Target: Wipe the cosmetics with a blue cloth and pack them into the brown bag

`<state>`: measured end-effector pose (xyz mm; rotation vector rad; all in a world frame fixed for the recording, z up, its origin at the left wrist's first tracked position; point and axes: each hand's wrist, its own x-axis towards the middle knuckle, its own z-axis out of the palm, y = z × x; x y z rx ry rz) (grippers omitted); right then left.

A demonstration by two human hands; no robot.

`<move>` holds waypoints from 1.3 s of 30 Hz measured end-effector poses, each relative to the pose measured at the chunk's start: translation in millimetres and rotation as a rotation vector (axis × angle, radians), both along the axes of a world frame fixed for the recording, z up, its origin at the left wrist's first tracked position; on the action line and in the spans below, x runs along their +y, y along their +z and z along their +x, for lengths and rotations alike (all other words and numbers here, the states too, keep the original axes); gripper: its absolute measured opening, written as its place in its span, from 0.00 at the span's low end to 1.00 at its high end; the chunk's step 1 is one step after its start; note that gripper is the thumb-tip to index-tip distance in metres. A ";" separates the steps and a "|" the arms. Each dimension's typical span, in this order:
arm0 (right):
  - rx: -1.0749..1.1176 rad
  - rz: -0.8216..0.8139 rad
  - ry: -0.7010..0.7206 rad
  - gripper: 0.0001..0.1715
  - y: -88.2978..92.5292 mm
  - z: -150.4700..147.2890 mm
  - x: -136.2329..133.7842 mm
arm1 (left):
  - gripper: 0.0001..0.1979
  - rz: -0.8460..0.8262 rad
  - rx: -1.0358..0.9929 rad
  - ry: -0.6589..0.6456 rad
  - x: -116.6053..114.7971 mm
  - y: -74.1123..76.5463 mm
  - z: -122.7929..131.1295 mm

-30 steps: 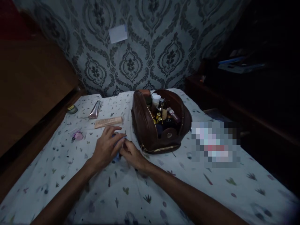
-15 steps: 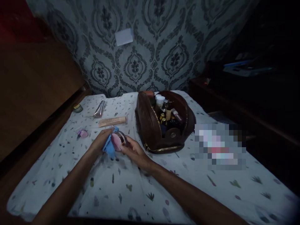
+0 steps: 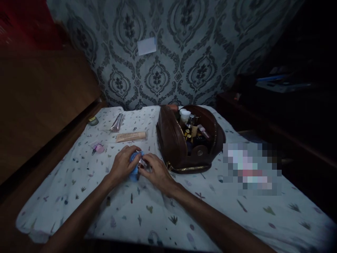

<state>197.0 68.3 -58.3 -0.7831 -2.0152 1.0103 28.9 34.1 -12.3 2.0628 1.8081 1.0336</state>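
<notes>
My left hand [image 3: 123, 164] is closed around a blue cloth [image 3: 134, 176], which is bunched against a small round cosmetic jar [image 3: 142, 163]. From the other side my right hand [image 3: 157, 172] grips the jar between thumb and fingers. The jar's side looks clear and brownish; its pink face is hidden by the cloth and fingers. Beyond the hands lies a beige tube [image 3: 131, 136], with a silvery tube [image 3: 116, 123] farther back. To the right stands an open brown makeup bag [image 3: 171, 140] holding several bottles and jars.
A pink round item [image 3: 99, 148] in clear wrapping and a small dark jar [image 3: 93, 121] lie at the left on the patterned sheet [image 3: 105, 211]. A blurred-out item [image 3: 249, 168] is right of the bag. The patterned wall [image 3: 158, 77] closes off the back.
The jar has been turned, so its pink face no longer shows. My left hand has come over the top with the cloth around the jar. The view has shifted slightly.
</notes>
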 end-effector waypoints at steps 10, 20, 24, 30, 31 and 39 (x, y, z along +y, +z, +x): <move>0.022 -0.047 0.009 0.09 5.3 8.3 -0.6 | 0.17 -0.083 -0.326 0.066 -1.5 -40.0 -18.5; 0.367 -0.559 0.092 0.20 -11.5 -1.3 1.6 | 0.19 0.062 -0.279 0.152 -5.7 -18.5 -7.9; 0.514 -0.816 0.167 0.30 -7.5 -1.4 -1.1 | 0.20 0.180 -0.192 0.094 -5.6 -13.6 -1.4; 0.565 -0.860 0.240 0.31 -5.0 -1.0 -4.1 | 0.13 0.378 0.134 -0.092 -9.9 -17.6 -5.2; 0.583 -0.878 0.223 0.30 -4.8 -1.1 -4.0 | 0.12 0.410 0.190 -0.129 -11.4 -17.2 -6.4; 0.776 -0.994 0.134 0.26 -2.6 -3.6 -3.8 | 0.16 0.598 0.528 -0.242 -25.5 -19.9 -7.6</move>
